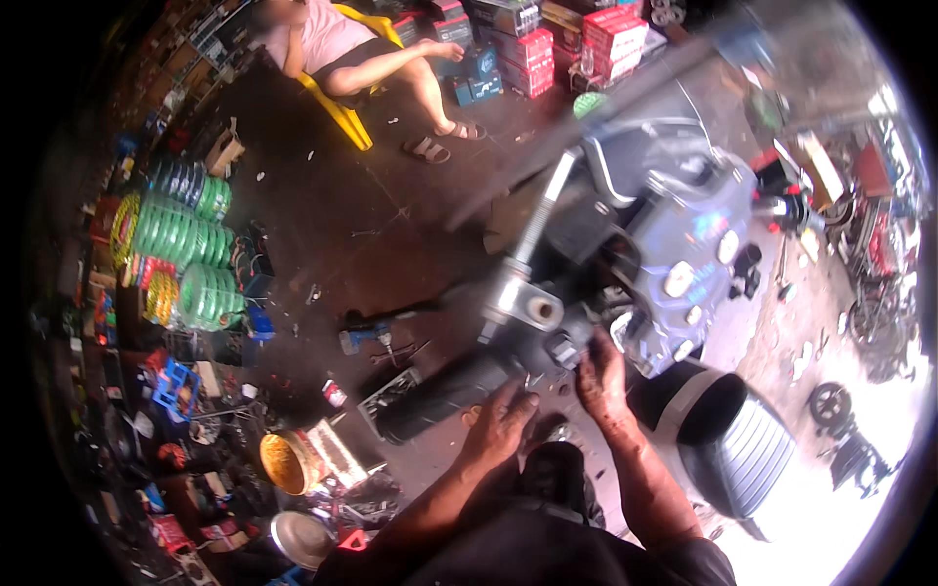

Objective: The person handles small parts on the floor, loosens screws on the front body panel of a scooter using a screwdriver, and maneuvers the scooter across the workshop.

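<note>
A motorbike handlebar with a black rubber grip (445, 400) runs across in front of me. Above the grip sits a metal lever mount (532, 308), from which a bright mirror stem (547, 215) rises. My left hand (500, 422) is just below the inner end of the grip, its thumb and fingers drawn together; whatever they pinch is too small to make out. Close to its right, my right hand (601, 384) has its fingers curled at the black switch housing (562, 349), with the fingertips partly hidden. A grey-purple cowl (684, 264) stands beyond the right hand.
A person (337, 49) sits on a yellow chair (337, 112) at the far side. A blue power drill (366, 337) lies on the floor near wrenches. Green-wrapped tyres (181, 230) and a yellow bucket (290, 462) stand left; a ribbed black seat (762, 454) is at right.
</note>
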`<act>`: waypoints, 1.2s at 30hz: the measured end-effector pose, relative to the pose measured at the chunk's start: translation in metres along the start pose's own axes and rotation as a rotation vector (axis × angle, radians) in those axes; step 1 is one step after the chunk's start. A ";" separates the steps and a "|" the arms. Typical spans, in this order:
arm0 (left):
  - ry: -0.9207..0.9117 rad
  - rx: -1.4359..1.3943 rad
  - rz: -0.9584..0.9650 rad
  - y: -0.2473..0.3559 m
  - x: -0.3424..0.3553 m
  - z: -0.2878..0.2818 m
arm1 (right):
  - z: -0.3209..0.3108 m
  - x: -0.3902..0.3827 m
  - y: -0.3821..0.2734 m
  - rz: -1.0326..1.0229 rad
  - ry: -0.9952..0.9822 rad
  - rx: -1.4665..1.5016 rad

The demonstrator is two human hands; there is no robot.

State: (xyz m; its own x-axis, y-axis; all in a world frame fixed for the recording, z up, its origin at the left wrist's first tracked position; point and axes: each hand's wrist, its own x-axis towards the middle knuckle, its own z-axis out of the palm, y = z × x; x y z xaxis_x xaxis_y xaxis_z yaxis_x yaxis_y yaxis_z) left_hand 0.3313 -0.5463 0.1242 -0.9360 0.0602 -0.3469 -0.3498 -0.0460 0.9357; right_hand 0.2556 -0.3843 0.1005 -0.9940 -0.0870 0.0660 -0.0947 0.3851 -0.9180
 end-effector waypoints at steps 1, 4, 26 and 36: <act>-0.033 0.129 -0.007 -0.002 0.001 -0.009 | -0.009 0.005 0.015 -0.100 0.061 -0.064; 0.089 0.682 0.452 -0.011 0.019 -0.011 | -0.036 0.029 0.038 0.099 0.085 0.155; 0.218 0.623 0.580 0.035 0.067 -0.019 | -0.104 0.017 -0.005 0.288 -0.136 0.025; 0.185 0.880 0.406 0.080 0.083 0.004 | -0.105 0.033 -0.009 0.281 -0.190 0.013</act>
State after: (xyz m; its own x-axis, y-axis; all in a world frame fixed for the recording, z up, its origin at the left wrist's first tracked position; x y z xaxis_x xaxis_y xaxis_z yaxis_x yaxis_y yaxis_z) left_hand 0.2255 -0.5409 0.1705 -0.9961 0.0434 0.0772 0.0842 0.7341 0.6738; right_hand 0.2180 -0.2942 0.1524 -0.9530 -0.1496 -0.2636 0.1836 0.4070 -0.8948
